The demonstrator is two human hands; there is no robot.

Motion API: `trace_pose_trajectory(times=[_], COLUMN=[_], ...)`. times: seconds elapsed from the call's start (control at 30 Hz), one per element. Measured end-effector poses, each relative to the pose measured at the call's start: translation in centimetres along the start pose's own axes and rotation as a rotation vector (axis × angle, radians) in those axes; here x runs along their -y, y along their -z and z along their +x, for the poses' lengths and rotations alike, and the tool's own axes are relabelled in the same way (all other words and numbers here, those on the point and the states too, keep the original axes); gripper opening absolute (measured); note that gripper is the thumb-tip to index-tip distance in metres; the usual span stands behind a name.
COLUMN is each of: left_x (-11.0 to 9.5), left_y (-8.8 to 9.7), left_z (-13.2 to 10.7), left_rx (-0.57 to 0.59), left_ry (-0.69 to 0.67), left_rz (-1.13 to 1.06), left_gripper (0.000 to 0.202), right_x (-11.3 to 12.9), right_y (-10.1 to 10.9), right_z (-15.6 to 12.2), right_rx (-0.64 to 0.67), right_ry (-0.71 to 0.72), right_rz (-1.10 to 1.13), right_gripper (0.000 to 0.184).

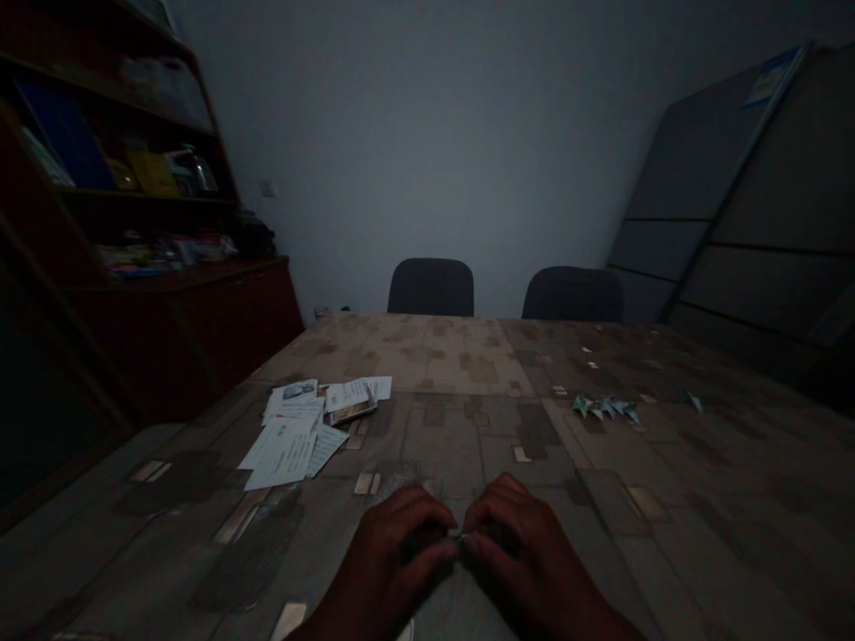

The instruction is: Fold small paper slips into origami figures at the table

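Observation:
Low in the middle of the head view, my left hand (407, 552) and my right hand (525, 552) meet fingertip to fingertip just over the table. Both pinch a small pale piece of folded paper (459, 534) between thumb and forefinger; most of it is hidden by the fingers. To the right of my hands, several small folded paper figures (605, 408) with pointed tips lie in a row, and another folded paper figure (693, 401) sits apart. On the left is a loose, overlapping pile of printed paper sheets (284, 450).
A patterned cloth covers the table (441, 356). Beyond its far edge stand a dark chair (431, 287) and a second chair (573, 294). A wooden shelf cabinet (233, 307) with assorted items is at left, grey panels (674, 178) at right. The room is dim.

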State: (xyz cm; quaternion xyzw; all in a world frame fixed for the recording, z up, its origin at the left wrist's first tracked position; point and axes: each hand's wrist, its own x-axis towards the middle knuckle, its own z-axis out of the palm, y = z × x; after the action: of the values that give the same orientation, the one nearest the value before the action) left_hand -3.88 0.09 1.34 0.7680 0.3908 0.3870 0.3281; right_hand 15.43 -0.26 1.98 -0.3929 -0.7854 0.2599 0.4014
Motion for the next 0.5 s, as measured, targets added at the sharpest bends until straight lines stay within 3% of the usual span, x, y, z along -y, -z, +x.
trace_pose_trajectory(times=[0.13,0.37,0.5], left_x=[0.33,0.33,0.13], left_y=[0.13,0.50,0.43], left_z=[-0.16,0.11,0.16], left_rx=[0.007,-0.019,-0.018], left_ry=[-0.059,0.075,0.035], left_rz=[0.016,-0.089,-0.033], left_gripper=[0.016,0.022,0.022], right_x=[-0.15,0.21,0.12], right_y=[-0.13,0.44,0.61], right_z=[-0.01,0.11,0.24], right_rx=[-0.022,-0.050,-0.035], right_ry=[-0.025,-0.090,-0.093], right_rz=[0.027,0.036,0.026], right_gripper=[0.013,0.015,0.015])
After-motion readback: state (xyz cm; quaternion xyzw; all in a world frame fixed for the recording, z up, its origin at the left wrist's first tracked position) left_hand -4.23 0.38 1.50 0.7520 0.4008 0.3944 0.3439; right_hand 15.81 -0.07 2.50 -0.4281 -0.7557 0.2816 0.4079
